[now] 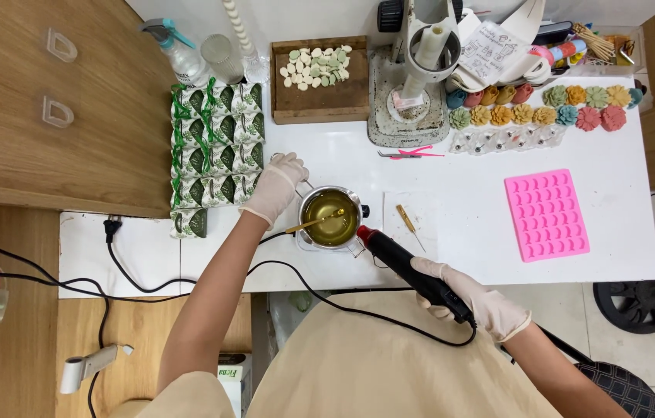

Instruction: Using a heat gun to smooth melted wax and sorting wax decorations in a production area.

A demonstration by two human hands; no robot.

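Observation:
A small metal pot point(332, 217) of yellow-green liquid sits on the white table point(482, 232), a stick point(313, 222) resting in it. My gloved left hand point(275, 188) rests on the pot's left side near its handle; the exact grip is hidden. My gloved right hand point(473, 298) grips a black heat gun point(408, 267) whose red-tipped nozzle points at the pot's right rim. Its black cord point(281, 267) loops across my lap.
A pink silicone mould point(546, 214) lies to the right. Rows of green-white packets point(215, 147) stand left of the pot. A wooden tray point(319, 81) of pale pieces, a spray bottle point(180, 54), a white stand point(412, 85) and coloured flower shapes point(544, 108) line the back.

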